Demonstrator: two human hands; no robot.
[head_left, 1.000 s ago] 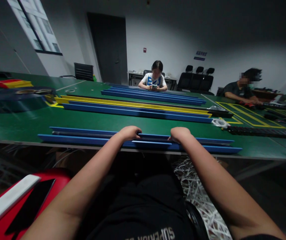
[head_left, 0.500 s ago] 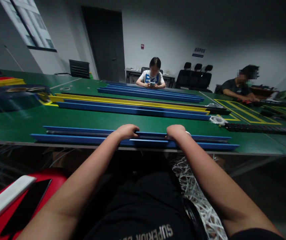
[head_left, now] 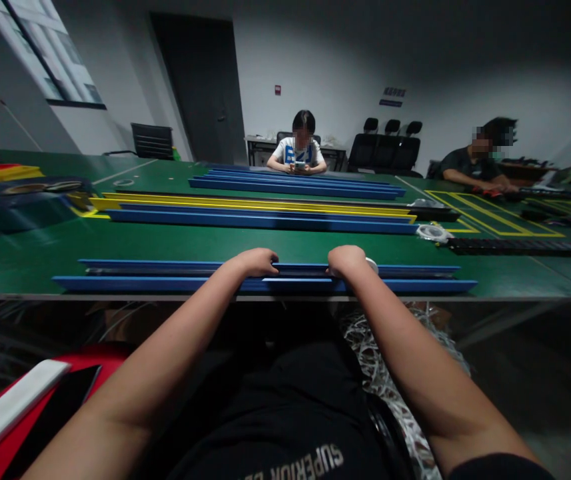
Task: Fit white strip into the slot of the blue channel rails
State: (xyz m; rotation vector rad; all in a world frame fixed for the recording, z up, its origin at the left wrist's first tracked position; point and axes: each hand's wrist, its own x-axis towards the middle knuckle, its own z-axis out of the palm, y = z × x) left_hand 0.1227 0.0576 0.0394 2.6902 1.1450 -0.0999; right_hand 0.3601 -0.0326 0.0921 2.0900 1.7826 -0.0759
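Note:
A long blue rail point(head_left: 135, 284) with raised walls lies lengthwise along the table's near edge, a dark channel down its middle. My left hand point(head_left: 259, 262) is closed at the middle of the rail, thumb and fingers bent over its far wall. A short way to the right, my right hand point(head_left: 346, 260) is curled at the same rail, its fingertips pointing down into the channel and mostly hidden. Just beyond the right wrist shows the edge of a white round thing point(head_left: 373, 265); what it is cannot be made out.
Farther back on the green table point(head_left: 205, 241) lie another blue rail point(head_left: 175, 217), yellow rails point(head_left: 245, 205) and several blue rails point(head_left: 295, 183). A clear-wrapped coil point(head_left: 433, 233) and a black strip point(head_left: 510, 247) are at right. Two people sit beyond. A red seat point(head_left: 98, 363) stands at lower left.
The view has shifted slightly. Both hands stay at the middle of the near rail, and the right hand has edged a little left. More of the white round thing shows.

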